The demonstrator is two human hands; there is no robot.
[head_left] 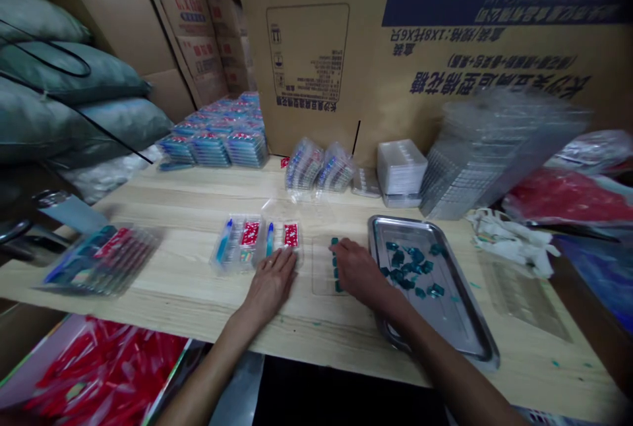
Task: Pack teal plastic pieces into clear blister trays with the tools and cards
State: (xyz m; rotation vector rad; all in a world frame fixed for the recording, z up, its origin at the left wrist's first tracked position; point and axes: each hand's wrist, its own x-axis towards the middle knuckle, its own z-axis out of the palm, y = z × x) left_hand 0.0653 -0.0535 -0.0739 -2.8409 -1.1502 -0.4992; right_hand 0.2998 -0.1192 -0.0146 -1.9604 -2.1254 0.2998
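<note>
My left hand (271,281) lies with its fingers stretched out at the front edge of a clear plastic tray (281,231), which holds a blue pen (270,239) and a red packet (291,235). A similar filled tray (237,244) is just left of it. My right hand (359,271) is closed, fingertips down at a column of small teal pieces (337,273) on a thin clear plastic tray (322,274). Whatever is between its fingertips is hidden. To its right, a metal tray (462,320) carries several loose teal pieces (413,261).
Filled packs (208,142) are stacked at back left, near a large cardboard box (316,50). Tall stacks of clear trays (489,149) and a white cloth (514,238) are on the right. A bag-wrapped pack (106,258) lies left, above a box of red items (109,366).
</note>
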